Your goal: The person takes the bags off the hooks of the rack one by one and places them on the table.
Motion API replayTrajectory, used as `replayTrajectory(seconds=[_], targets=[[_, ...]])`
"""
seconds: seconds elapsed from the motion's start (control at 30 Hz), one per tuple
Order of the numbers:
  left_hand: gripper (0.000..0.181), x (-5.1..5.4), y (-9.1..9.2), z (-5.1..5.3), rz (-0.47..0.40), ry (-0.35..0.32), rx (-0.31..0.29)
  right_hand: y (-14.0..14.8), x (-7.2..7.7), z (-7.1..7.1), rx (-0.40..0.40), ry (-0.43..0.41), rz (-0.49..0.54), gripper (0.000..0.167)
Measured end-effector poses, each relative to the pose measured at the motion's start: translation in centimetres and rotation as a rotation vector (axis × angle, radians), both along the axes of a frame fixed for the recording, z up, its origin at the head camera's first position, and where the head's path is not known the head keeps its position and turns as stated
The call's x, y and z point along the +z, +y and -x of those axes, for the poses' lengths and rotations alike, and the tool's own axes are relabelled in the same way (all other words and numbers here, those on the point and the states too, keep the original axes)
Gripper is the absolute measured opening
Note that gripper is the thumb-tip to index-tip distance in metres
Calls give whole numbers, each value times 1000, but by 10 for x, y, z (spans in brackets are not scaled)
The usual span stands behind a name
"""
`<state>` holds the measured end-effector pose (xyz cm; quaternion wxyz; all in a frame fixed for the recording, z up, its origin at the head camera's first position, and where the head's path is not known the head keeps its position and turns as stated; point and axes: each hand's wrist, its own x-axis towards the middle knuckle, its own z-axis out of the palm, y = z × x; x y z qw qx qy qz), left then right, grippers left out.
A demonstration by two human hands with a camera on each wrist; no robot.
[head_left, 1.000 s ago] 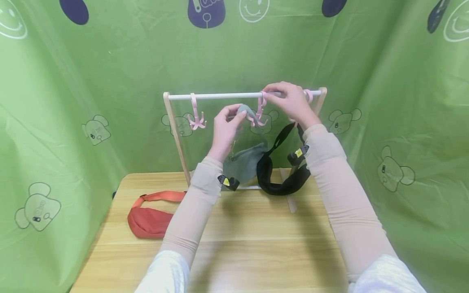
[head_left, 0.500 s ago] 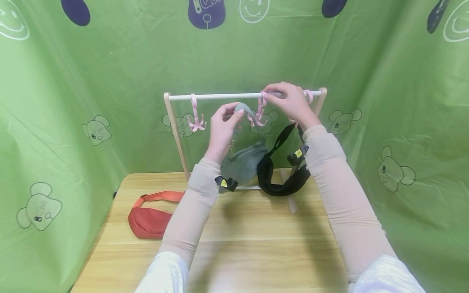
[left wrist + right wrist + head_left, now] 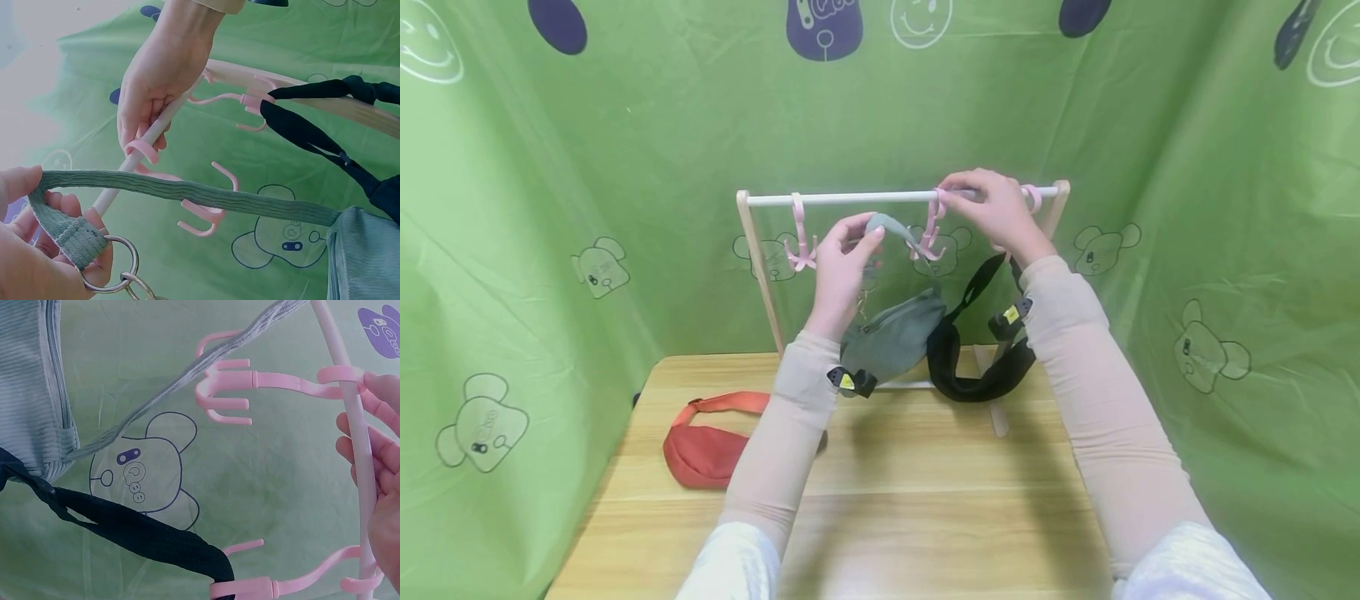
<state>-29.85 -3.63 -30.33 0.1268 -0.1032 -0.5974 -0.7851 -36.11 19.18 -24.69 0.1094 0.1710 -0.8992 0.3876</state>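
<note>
Head view: A person's left hand (image 3: 842, 267) pinches the folded end of a grey-green corduroy strap (image 3: 889, 223). Its zipped grey-green bag (image 3: 897, 336) hangs below, tilted, beside a curved black fabric bag (image 3: 977, 389). The right hand (image 3: 996, 204) is at a round white rail (image 3: 850, 197), fingers closed on the top of a pink plastic hook (image 3: 933, 229). A red cloth bag (image 3: 700, 457) lies on the pale wooden counter (image 3: 940, 517).

Left wrist view: Thumb and fingers clamp the strap's looped end, from which a silver metal ring (image 3: 136, 256) dangles. The strap stretches across the hook's prongs to the bag at right.

Right wrist view: Thumb and fingertip grip the hook's clasp; other fingers lie around the rail. The strap passes by the upper prongs; whether it rests in one, I cannot tell. Holding the clasp firmly should stop the hook swinging. The strap is best kept flat, with enough slack to clear the prong tips, and moved gently so the ring doesn't snag.
</note>
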Motion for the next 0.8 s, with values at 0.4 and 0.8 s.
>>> replayTrajectory(seconds=[0.4, 0.8], targets=[[30, 0, -5, -5, -14, 19, 7, 1, 0, 0, 1, 12, 8, 44], [30, 3, -3, -10, -1, -3, -7, -2, 3, 0, 10, 20, -8, 48]])
